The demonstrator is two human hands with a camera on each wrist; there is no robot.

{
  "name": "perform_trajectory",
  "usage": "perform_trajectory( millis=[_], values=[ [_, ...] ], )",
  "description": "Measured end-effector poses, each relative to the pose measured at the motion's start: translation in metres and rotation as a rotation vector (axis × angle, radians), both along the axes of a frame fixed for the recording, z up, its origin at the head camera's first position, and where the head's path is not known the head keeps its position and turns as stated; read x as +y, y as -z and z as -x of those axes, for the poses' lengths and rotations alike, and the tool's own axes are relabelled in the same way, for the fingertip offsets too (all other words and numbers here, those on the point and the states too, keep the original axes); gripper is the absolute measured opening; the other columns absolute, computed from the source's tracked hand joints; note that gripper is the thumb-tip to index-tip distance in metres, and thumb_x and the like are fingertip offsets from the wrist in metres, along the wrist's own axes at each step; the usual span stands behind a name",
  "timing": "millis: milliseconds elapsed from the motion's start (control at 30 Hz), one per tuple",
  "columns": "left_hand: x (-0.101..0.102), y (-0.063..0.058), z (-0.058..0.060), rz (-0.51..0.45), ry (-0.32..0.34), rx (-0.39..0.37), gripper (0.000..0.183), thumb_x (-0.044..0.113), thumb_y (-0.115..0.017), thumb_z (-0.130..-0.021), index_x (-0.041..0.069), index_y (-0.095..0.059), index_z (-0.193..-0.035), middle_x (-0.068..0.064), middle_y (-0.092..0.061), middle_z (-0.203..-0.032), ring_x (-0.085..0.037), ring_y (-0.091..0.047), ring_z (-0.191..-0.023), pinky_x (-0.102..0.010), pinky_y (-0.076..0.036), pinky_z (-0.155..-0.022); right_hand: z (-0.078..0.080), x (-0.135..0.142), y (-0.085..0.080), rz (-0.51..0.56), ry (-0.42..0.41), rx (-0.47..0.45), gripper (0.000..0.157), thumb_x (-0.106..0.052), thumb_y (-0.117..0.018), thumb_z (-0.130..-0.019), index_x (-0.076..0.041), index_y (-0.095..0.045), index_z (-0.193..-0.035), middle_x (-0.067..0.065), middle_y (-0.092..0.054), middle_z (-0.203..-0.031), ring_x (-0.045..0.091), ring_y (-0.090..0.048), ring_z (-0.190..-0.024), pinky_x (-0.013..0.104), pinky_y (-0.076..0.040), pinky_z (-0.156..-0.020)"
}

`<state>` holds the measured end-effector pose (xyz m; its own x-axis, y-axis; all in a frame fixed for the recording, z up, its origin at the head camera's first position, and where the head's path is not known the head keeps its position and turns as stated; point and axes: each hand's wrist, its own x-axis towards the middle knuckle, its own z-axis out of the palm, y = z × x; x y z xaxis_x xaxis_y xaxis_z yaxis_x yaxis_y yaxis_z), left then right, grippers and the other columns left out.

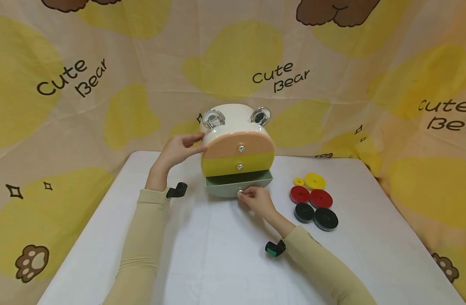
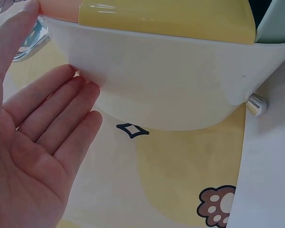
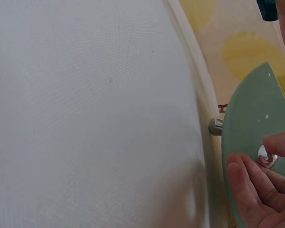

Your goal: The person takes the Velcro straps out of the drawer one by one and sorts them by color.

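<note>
A small rounded cabinet with silver ears stands on the table, its drawers orange, yellow and green from top to bottom. The green bottom drawer is pulled partly out, and its inside shows as a dark strip. My right hand pinches the silver knob of that drawer between thumb and fingers. With fingers straight, my left hand rests against the cabinet's left side. In the left wrist view its fingertips meet the white side wall, thumb near the orange front.
Right of the cabinet lie several round discs in pairs: yellow, red and black. The white table ends at a patterned cloth backdrop behind. Short silver feet hold the cabinet up.
</note>
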<state>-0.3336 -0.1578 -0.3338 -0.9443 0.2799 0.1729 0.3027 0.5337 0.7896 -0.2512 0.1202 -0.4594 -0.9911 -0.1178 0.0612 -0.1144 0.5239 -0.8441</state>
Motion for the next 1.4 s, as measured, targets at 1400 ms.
perform_trajectory(
  millis=[1400],
  values=[
    [-0.001,0.005,-0.002,-0.021,-0.006,0.012,0.064,0.052,-0.075,-0.074,0.022,-0.061,-0.129,-0.001,-0.057,-0.134,-0.023,-0.054,-0.124,-0.041,-0.044,-0.103,0.038,-0.004,-0.002,-0.032,-0.038,-0.002,0.02,-0.022,-0.072,-0.084,-0.003,-0.071,-0.08,0.01,-0.072,-0.073,0.022,-0.068,-0.066,0.019,-0.05,-0.056]
  ],
)
